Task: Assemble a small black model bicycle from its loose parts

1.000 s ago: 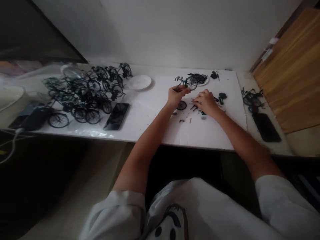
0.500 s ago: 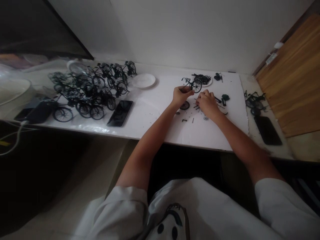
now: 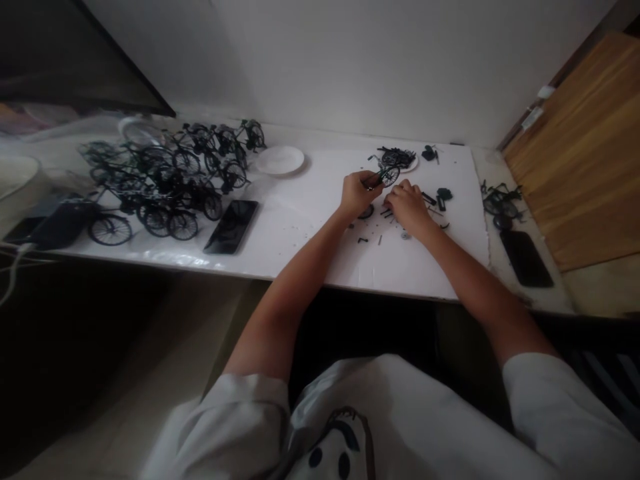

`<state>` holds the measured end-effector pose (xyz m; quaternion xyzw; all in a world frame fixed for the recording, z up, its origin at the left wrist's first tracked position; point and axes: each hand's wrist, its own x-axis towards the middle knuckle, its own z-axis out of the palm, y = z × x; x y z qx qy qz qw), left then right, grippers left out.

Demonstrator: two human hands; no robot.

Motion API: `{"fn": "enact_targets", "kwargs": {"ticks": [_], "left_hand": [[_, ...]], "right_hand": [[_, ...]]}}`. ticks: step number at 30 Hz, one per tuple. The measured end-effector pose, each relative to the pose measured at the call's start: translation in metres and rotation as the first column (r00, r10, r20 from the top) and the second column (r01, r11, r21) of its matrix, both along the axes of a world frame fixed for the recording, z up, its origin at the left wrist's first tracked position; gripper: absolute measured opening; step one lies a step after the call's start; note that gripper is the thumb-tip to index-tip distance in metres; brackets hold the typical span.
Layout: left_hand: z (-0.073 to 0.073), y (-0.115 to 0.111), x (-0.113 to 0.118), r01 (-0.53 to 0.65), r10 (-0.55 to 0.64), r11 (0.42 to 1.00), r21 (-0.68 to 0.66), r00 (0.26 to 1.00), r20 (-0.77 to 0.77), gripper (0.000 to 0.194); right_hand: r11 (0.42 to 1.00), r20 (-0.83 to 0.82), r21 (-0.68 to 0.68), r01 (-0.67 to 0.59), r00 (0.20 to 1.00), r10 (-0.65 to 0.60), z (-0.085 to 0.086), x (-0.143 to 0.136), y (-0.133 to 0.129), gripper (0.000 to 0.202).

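A small black model bicycle [image 3: 390,176] is gripped in my left hand [image 3: 356,195], its spoked wheel sticking out past my fingertips toward the right. My right hand [image 3: 407,207] is low over the white board, its fingers bent together among thin dark rods [image 3: 387,214]. Whatever those fingertips pinch, if anything, is hidden. Beneath my left hand, a loose wheel [image 3: 367,211] is partly covered. Toward me lie a small black piece [image 3: 363,240] and a round grey part [image 3: 405,235]. A dark green piece [image 3: 445,193] sits to the right of my right hand.
Many assembled model bicycles [image 3: 165,187] crowd the left side, beside a phone [image 3: 231,227] and a white plate [image 3: 280,161]. Black parts [image 3: 397,158] are heaped on another plate behind my hands. At right are more bicycle parts [image 3: 501,200] and a dark phone-like slab [image 3: 526,259].
The bicycle in my left hand has turned, so its wheel looks narrower. My right hand stays low over the rods. The whole view has shifted slightly.
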<state>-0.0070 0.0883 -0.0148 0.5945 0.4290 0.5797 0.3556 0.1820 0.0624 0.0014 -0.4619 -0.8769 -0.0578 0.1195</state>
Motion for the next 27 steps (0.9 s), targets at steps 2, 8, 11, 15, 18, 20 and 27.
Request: {"fn": "enact_targets", "kwargs": {"ticks": [2, 8, 11, 15, 18, 20, 27], "left_hand": [[0.001, 0.0, 0.0, -0.034, 0.043, 0.995, 0.094, 0.994, -0.097, 0.019], [-0.001, 0.002, -0.001, -0.053, 0.086, 0.984, 0.171, 0.977, -0.196, 0.01], [-0.002, 0.002, -0.001, -0.034, 0.063, 0.987, 0.157, 0.981, -0.185, 0.009], [-0.004, 0.003, 0.001, -0.059, 0.082, 0.987, 0.149, 0.985, -0.15, 0.011], [-0.005, 0.003, 0.001, -0.069, 0.082, 0.99, 0.12, 0.991, -0.109, 0.014], [-0.004, 0.003, 0.0, -0.062, 0.073, 0.992, 0.11, 0.992, -0.099, 0.014], [-0.007, 0.006, 0.002, -0.089, 0.115, 0.983, 0.16, 0.98, -0.162, 0.012]], "right_hand": [[1.0, -0.007, 0.016, 0.006, 1.0, -0.006, -0.003, 0.0, 0.002, 0.036], [0.999, 0.039, 0.028, 0.041, 0.998, -0.042, -0.004, -0.001, 0.002, 0.038], [0.999, 0.055, 0.019, 0.037, 0.998, -0.038, -0.004, 0.002, 0.002, 0.041], [0.999, -0.072, 0.006, 0.049, 0.996, -0.049, -0.004, 0.011, 0.008, 0.036], [0.999, -0.291, -0.048, 0.011, 0.957, -0.025, -0.004, 0.019, 0.015, 0.03], [0.995, -0.446, -0.093, -0.048, 0.895, 0.001, -0.005, 0.023, 0.017, 0.025], [0.995, -0.609, -0.016, -0.096, 0.79, 0.066, -0.01, 0.028, 0.023, 0.015]]}}
